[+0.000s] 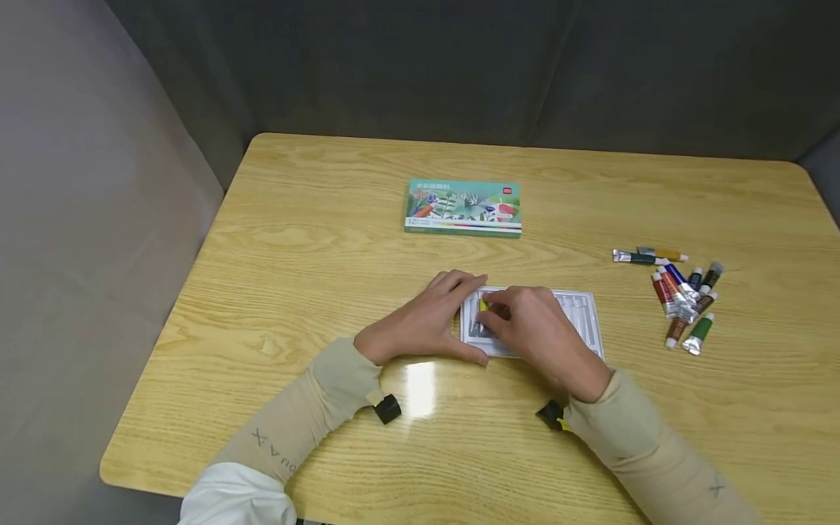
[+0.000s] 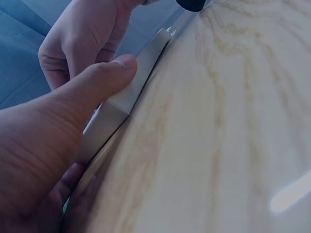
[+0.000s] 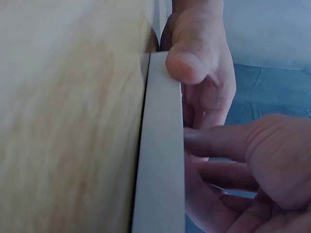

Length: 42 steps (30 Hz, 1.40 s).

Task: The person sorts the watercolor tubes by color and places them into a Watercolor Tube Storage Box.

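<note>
A white plastic tray (image 1: pixel 580 313) with long narrow slots lies on the table in front of the person. My left hand (image 1: pixel 429 317) grips its left end, thumb along the near side and fingers at the far corner. In the tray's left part, a yellow paint tube (image 1: pixel 483 305) sits upright in the head view's direction, its lower end silvery. My right hand (image 1: pixel 534 324) reaches over the tray and pinches this tube with thumb and index finger. Both wrist views show the tray's pale side wall (image 3: pixel 160 145); the yellow tube is hidden there.
A teal paint box (image 1: pixel 463 208) with printed flowers lies beyond the tray. To the right, several loose paint tubes lie in a pile, including a green tube (image 1: pixel 698 332) and an ochre tube (image 1: pixel 666 254). Dark curtains (image 1: pixel 407 73) stand behind the wooden table (image 1: pixel 295 277).
</note>
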### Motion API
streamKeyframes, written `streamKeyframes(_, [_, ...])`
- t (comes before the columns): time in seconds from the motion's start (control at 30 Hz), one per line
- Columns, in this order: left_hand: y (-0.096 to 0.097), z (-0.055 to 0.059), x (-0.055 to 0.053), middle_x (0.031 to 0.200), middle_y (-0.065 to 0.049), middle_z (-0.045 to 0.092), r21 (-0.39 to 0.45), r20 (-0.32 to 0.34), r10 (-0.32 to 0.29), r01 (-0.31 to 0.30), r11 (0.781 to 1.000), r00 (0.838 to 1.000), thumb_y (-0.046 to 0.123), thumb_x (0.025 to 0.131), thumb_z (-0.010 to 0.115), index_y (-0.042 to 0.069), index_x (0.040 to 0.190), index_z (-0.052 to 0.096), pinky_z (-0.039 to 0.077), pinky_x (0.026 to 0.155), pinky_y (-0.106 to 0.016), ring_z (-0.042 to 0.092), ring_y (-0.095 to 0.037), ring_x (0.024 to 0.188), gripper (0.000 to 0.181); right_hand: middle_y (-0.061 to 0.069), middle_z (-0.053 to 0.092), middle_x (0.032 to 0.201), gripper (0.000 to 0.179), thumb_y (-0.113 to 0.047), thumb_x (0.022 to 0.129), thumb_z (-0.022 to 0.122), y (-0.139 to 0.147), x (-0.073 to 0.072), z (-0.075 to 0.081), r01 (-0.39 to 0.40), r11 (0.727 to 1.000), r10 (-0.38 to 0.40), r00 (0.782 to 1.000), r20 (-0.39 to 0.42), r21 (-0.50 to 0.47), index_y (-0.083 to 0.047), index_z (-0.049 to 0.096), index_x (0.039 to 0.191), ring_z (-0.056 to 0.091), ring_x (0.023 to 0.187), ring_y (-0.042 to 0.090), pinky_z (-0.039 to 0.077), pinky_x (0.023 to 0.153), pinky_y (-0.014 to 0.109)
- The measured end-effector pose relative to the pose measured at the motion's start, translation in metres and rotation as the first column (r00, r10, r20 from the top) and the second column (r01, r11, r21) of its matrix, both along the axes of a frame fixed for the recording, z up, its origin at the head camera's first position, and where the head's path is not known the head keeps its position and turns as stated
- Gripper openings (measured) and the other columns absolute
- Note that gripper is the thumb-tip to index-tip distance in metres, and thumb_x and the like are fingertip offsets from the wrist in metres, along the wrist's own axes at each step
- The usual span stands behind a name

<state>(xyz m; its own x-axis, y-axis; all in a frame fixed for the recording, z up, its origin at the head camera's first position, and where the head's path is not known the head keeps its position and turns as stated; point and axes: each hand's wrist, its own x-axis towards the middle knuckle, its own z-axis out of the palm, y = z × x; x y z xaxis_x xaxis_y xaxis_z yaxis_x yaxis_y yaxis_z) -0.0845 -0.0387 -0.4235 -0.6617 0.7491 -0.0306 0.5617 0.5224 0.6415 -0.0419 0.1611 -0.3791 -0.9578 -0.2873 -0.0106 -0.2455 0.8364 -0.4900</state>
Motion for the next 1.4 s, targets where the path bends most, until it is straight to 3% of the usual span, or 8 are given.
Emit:
streamKeyframes(0.33, [0.000,0.000,-0.001,0.155,0.000,0.041,-0.001,-0.015,-0.005,0.005,1.000,1.000,0.068,0.074,0.084,0.015,0.164,0.028,0.037,0.123,-0.036,0.036,-0.017,0.145,0.119,0.007,0.080,0.088,0.021,-0.021,0.094,0.074,0.009,-0.004,0.010,0.017,1.000,-0.017,0.999,0.049,0.000,-0.005,0.081,0.106,0.073,0.077,0.017,0.053,0.064,0.030])
streamKeyframes(0.53, [0.001,-0.002,-0.002,0.155,-0.001,0.041,-0.009,-0.025,-0.005,0.005,1.000,1.000,0.068,0.072,0.085,0.013,0.164,0.028,0.036,0.124,-0.035,0.037,-0.016,0.144,0.121,0.009,0.080,0.094,0.025,-0.024,0.096,0.073,0.020,-0.008,0.016,0.075,0.997,-0.077,0.994,0.081,0.024,-0.006,0.080,0.111,0.073,0.082,0.021,0.054,0.070,0.035])
streamKeyframes(0.83, [0.001,-0.001,-0.002,0.154,0.000,0.041,-0.007,-0.013,-0.001,0.001,1.000,1.000,0.068,0.073,0.085,0.014,0.164,0.028,0.037,0.123,-0.035,0.036,-0.016,0.143,0.120,0.014,0.080,0.099,0.031,-0.030,0.096,0.073,0.045,-0.021,0.023,0.164,0.986,-0.165,0.984,0.063,0.025,-0.005,0.079,0.114,0.073,0.087,0.026,0.052,0.070,0.036])
streamKeyframes(1.03, [0.001,0.000,-0.002,0.154,-0.002,0.041,-0.011,-0.010,-0.005,0.005,1.000,1.000,0.067,0.072,0.086,0.013,0.164,0.027,0.038,0.123,-0.036,0.037,-0.016,0.143,0.121,0.017,0.079,0.099,0.039,-0.038,0.098,0.070,0.072,-0.032,0.028,0.289,0.957,-0.290,0.949,0.124,0.029,-0.005,0.078,0.118,0.069,0.082,0.024,0.046,0.063,0.030])
streamKeyframes(1.23, [0.003,0.001,0.000,0.154,-0.002,0.041,-0.004,-0.013,-0.011,0.011,1.000,1.000,0.067,0.073,0.085,0.014,0.164,0.028,0.039,0.122,-0.036,0.037,-0.017,0.142,0.120,0.010,0.081,0.090,0.046,-0.049,0.101,0.061,0.115,-0.039,0.038,0.393,0.919,-0.395,0.910,0.123,0.045,-0.009,0.076,0.119,0.068,0.071,0.007,0.046,0.063,0.032])
streamKeyframes(1.33, [0.002,0.001,-0.001,0.154,-0.002,0.041,-0.009,-0.014,-0.013,0.013,1.000,1.000,0.067,0.073,0.085,0.014,0.164,0.028,0.039,0.122,-0.036,0.037,-0.017,0.142,0.120,0.005,0.081,0.084,0.051,-0.052,0.101,0.058,0.140,-0.046,0.044,0.426,0.902,-0.431,0.895,0.116,0.066,-0.007,0.076,0.118,0.062,0.064,-0.002,0.044,0.073,0.039])
streamKeyframes(1.4, [0.001,0.001,-0.001,0.155,-0.002,0.041,-0.016,-0.017,-0.012,0.012,1.000,1.000,0.068,0.074,0.084,0.014,0.164,0.027,0.039,0.122,-0.036,0.037,-0.017,0.143,0.119,0.005,0.079,0.079,0.056,-0.052,0.102,0.056,0.156,-0.053,0.046,0.445,0.893,-0.451,0.884,0.128,0.069,-0.001,0.074,0.119,0.058,0.061,-0.004,0.043,0.093,0.051])
